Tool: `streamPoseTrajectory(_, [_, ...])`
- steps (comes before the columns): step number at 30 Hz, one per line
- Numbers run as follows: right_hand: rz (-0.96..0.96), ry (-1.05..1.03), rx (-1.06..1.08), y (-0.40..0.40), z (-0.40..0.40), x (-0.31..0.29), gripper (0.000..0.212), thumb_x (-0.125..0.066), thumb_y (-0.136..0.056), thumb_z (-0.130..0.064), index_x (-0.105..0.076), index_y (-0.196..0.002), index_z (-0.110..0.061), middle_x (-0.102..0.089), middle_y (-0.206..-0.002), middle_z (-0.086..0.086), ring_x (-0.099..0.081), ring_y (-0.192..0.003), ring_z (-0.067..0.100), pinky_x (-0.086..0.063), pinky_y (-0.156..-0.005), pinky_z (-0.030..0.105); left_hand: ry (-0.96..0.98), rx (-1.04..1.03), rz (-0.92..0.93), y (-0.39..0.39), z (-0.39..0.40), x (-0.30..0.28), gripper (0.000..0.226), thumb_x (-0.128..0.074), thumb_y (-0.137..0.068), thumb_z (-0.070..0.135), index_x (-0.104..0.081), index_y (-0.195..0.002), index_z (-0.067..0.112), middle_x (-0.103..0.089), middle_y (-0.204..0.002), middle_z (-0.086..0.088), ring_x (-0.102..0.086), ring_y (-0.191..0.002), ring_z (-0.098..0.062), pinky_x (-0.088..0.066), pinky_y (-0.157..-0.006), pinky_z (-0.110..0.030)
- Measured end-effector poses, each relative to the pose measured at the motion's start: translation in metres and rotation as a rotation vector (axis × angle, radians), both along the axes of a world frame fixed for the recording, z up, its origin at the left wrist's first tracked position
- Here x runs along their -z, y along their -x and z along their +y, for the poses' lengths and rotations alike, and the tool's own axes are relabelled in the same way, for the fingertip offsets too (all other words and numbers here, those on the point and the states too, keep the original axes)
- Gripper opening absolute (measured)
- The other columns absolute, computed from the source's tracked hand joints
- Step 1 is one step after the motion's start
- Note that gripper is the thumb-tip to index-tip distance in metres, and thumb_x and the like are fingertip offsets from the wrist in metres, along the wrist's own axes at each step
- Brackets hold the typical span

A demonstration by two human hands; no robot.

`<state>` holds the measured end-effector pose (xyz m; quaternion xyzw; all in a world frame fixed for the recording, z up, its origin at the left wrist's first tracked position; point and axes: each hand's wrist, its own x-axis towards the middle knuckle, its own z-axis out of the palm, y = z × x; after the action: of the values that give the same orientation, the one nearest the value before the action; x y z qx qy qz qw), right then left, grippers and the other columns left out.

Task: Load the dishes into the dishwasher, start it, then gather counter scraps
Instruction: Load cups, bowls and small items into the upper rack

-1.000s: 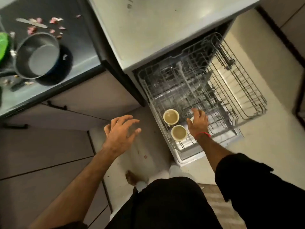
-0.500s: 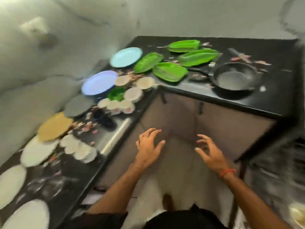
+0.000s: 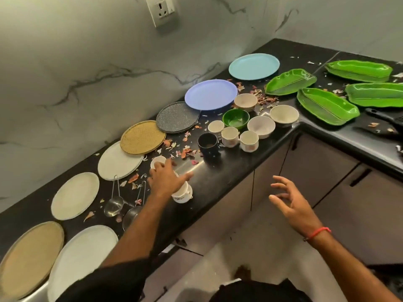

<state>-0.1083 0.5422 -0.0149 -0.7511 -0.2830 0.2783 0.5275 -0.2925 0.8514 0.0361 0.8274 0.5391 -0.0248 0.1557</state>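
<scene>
Your left hand point(image 3: 166, 178) lies over two white cups near the front edge of the black worktop point(image 3: 229, 168): one cup point(image 3: 157, 161) stands behind your fingers, the other cup point(image 3: 182, 194) under your palm. Whether the fingers grip either cup I cannot tell. Your right hand point(image 3: 292, 207) hangs in the air in front of the worktop, fingers spread, holding nothing. Along the wall you have nine round plates, from the tan plate point(image 3: 28, 258) to the light blue plate point(image 3: 254, 66). Four green leaf-shaped trays point(image 3: 327, 105) lie at the corner. Four bowls stand there, one of them the green bowl point(image 3: 236, 118), beside three pale cups and one black cup point(image 3: 208, 143). Two metal ladles point(image 3: 114, 204) lie among the scraps point(image 3: 185, 152).
</scene>
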Motion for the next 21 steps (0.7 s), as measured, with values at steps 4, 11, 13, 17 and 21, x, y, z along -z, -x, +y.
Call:
streamPoseTrajectory(4, [0.013,0.036,0.021,0.004,0.008,0.002,0.051,-0.063,-0.093,-0.021,-0.041,-0.135,-0.041,-0.055,-0.124,-0.01,-0.061,-0.103,0.009,-0.048,-0.086,0.024,-0.1,0.076,0.064,0.032,-0.028,0.018,0.069,-0.059,-0.079,0.077,-0.047,-0.129,0.032,-0.039,-0.14,-0.012,-0.041,-0.127,-0.035,-0.04,-0.104,-0.05])
streamPoseTrajectory(11, [0.028,0.07,-0.035,0.009,0.025,0.002,0.051,-0.062,-0.094,-0.024,-0.042,-0.137,-0.041,-0.056,-0.123,-0.012,-0.061,-0.104,0.011,-0.048,-0.083,0.022,-0.076,0.074,-0.104,0.044,-0.037,0.034,0.068,-0.063,-0.075,0.079,-0.053,-0.125,0.034,-0.037,-0.132,-0.005,-0.052,-0.115,-0.028,-0.057,-0.086,-0.044])
streamPoseTrajectory(13, [0.032,0.066,-0.041,0.013,0.03,0.001,0.05,-0.062,-0.094,-0.023,-0.042,-0.136,-0.042,-0.056,-0.122,-0.013,-0.061,-0.103,0.011,-0.049,-0.081,0.021,-0.106,0.075,-0.144,0.044,-0.042,0.039,0.065,-0.071,-0.073,0.072,-0.053,-0.123,0.033,-0.036,-0.131,-0.005,-0.054,-0.113,-0.027,-0.059,-0.083,-0.043])
streamPoseTrajectory(17, [0.03,0.067,-0.058,0.018,0.032,0.0,0.051,-0.062,-0.095,-0.025,-0.041,-0.137,-0.042,-0.055,-0.124,-0.012,-0.061,-0.103,0.009,-0.051,-0.078,0.022,-0.171,0.064,-0.264,0.046,-0.049,0.048,0.054,-0.077,-0.079,0.052,-0.05,-0.119,0.028,-0.039,-0.129,-0.005,-0.057,-0.109,-0.028,-0.061,-0.077,-0.04])
streamPoseTrajectory(21, [0.037,0.028,-0.056,0.018,0.029,-0.005,0.053,-0.063,-0.093,-0.027,-0.039,-0.138,-0.042,-0.054,-0.127,-0.01,-0.062,-0.103,0.009,-0.055,-0.078,0.024,-0.179,0.139,-0.471,0.044,-0.066,0.046,0.064,-0.082,-0.075,0.037,-0.045,-0.126,0.025,-0.039,-0.132,-0.005,-0.054,-0.114,-0.028,-0.061,-0.081,-0.046])
